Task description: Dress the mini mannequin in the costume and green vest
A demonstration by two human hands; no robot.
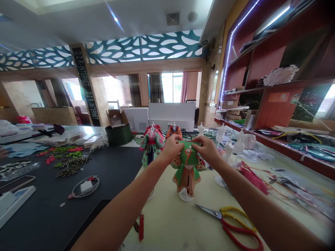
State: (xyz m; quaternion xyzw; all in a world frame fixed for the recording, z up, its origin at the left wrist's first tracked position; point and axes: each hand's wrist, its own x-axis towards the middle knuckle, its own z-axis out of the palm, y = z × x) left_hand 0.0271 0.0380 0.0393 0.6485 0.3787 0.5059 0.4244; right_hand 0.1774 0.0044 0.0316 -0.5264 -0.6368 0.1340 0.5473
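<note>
A small mannequin in a green and orange costume [187,172] stands on a white round base on the cream table [172,223]. My left hand [171,148] and my right hand [206,149] both pinch the green cloth at the costume's shoulders, one on each side of the neck. Fingers of both hands are closed on the fabric.
Scissors with red and yellow handles [230,219] lie near my right arm. Other dressed mannequins [151,144] and bare white ones [230,141] stand behind. Pink cloth scraps [251,176] lie to the right. A dark table [52,195] at left holds a white charger [86,186] and small pieces.
</note>
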